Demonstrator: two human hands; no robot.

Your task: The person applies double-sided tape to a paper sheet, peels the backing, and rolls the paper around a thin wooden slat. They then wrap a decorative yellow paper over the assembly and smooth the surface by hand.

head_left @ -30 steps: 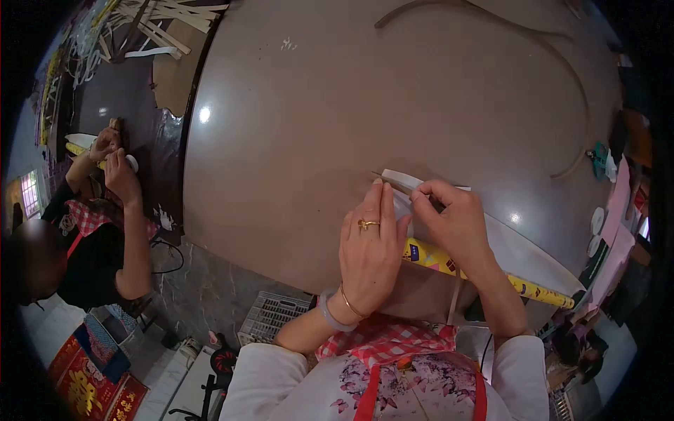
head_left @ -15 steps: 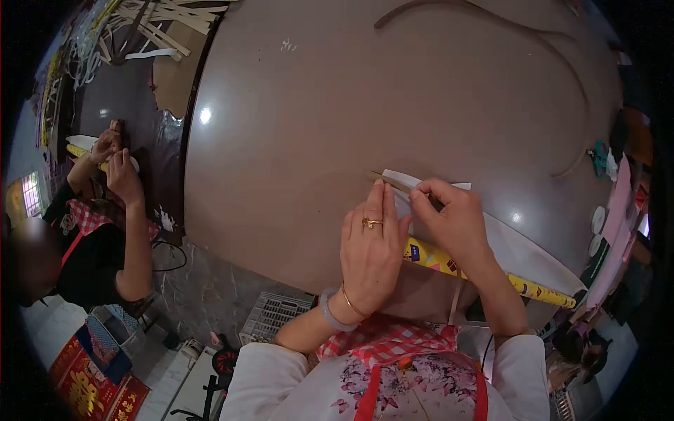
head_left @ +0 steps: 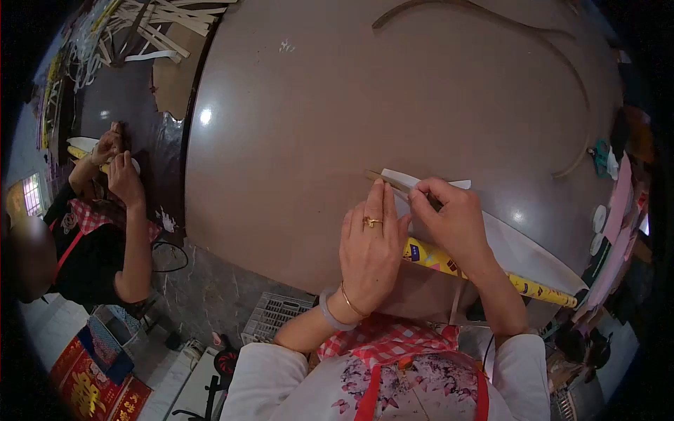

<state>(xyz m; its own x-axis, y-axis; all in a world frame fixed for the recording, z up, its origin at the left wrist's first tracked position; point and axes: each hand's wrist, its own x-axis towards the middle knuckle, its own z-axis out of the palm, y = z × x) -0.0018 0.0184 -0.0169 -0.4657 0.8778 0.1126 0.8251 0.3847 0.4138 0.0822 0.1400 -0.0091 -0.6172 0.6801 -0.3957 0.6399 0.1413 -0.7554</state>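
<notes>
On the brown tabletop (head_left: 309, 140) my left hand (head_left: 371, 242) lies flat, fingers stretched out. Its fingertips press on a narrow brown strip (head_left: 377, 177). My right hand (head_left: 453, 219) pinches the same strip between thumb and fingers, just right of the left fingertips. A white paper-like piece (head_left: 397, 177) sits beside the strip, partly hidden by my right hand. Under my right wrist runs a yellow patterned roll (head_left: 540, 290), with a white sheet (head_left: 523, 242) spreading behind it.
A long curved brown strip (head_left: 577, 74) lies along the far right. Green clips (head_left: 599, 158) and white tape rolls (head_left: 598, 219) sit at the right edge. At left, a person (head_left: 105, 224) works at a dark table (head_left: 140, 95) with pale strips (head_left: 179, 21). A grey crate (head_left: 277, 312) stands below.
Almost nothing differs. My right fingers have shifted very slightly along the strip, and the left hand holds its place. The neighbouring person's hands have moved a little.
</notes>
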